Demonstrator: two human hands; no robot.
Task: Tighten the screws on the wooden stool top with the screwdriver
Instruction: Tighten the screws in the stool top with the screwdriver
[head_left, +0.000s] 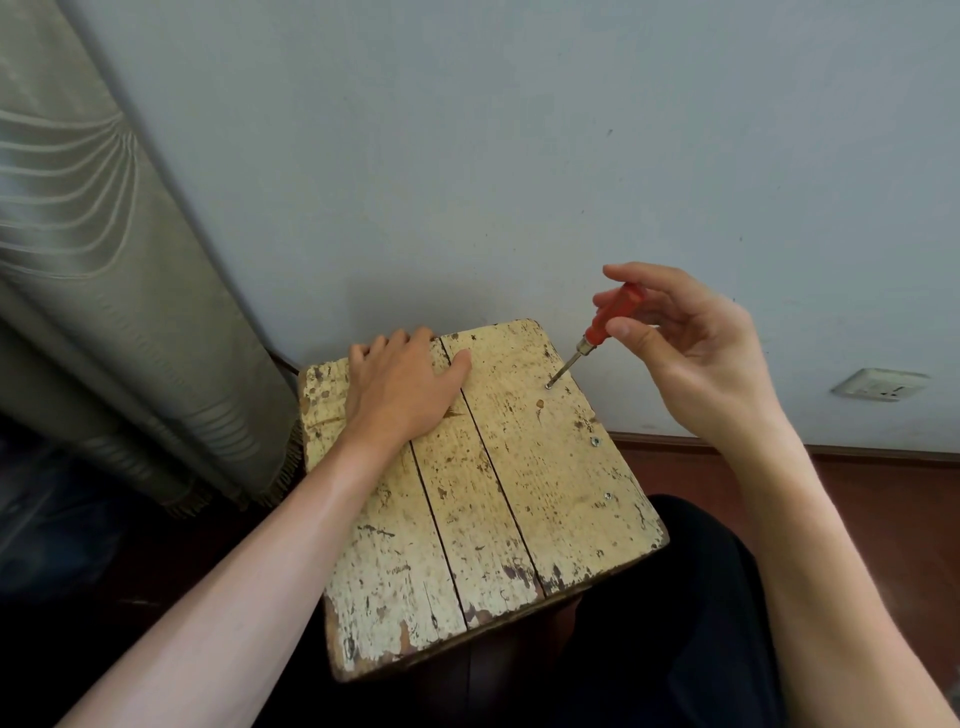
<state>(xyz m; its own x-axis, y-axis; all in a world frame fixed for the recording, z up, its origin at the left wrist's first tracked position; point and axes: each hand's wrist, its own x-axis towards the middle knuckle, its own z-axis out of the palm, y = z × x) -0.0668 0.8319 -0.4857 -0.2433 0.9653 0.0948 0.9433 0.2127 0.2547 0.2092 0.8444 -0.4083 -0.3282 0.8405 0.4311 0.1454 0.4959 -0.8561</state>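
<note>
Your right hand (691, 358) is pinching the screwdriver (608, 322) on the far screw (549, 386); your left hand (405, 384), spread, is bracing the top (545, 493); firm downward twisting probably follows.

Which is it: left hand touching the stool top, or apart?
Touching. The head view shows the left hand lying flat, palm down, on the stool top, with no gap visible between them.

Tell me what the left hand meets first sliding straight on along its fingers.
The left hand has its fingers at the far edge of the stool top; past that, likely the wall, though the gap is unclear.
</note>
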